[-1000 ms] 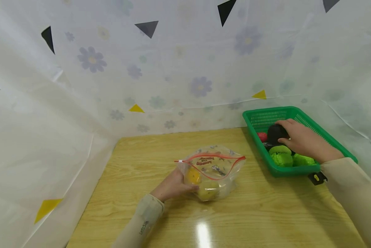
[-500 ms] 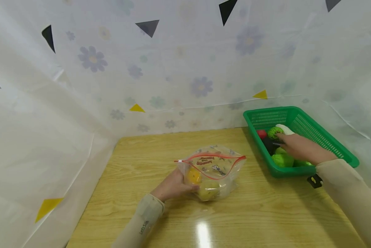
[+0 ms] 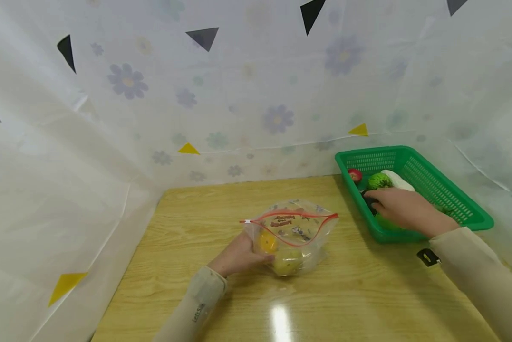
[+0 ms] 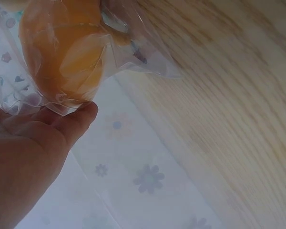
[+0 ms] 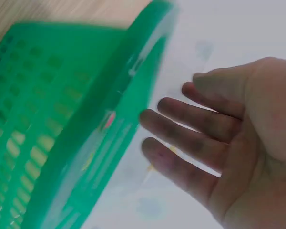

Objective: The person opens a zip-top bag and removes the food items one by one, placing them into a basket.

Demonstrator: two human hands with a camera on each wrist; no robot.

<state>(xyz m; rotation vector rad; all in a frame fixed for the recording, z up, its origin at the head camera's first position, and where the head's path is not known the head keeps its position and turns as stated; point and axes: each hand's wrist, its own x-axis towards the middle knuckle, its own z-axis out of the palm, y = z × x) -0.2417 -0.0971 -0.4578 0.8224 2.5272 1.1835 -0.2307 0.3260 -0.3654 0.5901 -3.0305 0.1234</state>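
Note:
My left hand (image 3: 243, 256) grips the left side of a clear zip bag (image 3: 311, 244) with a red zip, its mouth gaping. Inside lie an orange fruit (image 3: 267, 241) and a pale yellow fruit (image 3: 287, 263). The left wrist view shows fingertips against the bag below the orange fruit (image 4: 62, 52). In the head view, my right hand (image 3: 403, 209) reaches into the green basket (image 3: 448, 190), fingers at a black vegetable (image 3: 369, 200). The right wrist view instead has the hand (image 5: 248, 138) beside the basket wall, fingers loosely spread, holding nothing.
In the basket also lie a red fruit (image 3: 355, 175), a striped green ball-shaped fruit (image 3: 379, 181), a long white vegetable (image 3: 398, 181) and a green vegetable (image 3: 386, 223) partly under my hand. The wooden table (image 3: 187, 218) meets a flowered white sheet (image 3: 238, 95) behind.
My right hand has let the black vegetable down in the basket, and its fingers are again beside it. The striped green and white pieces have come into view. The left hand stays put.

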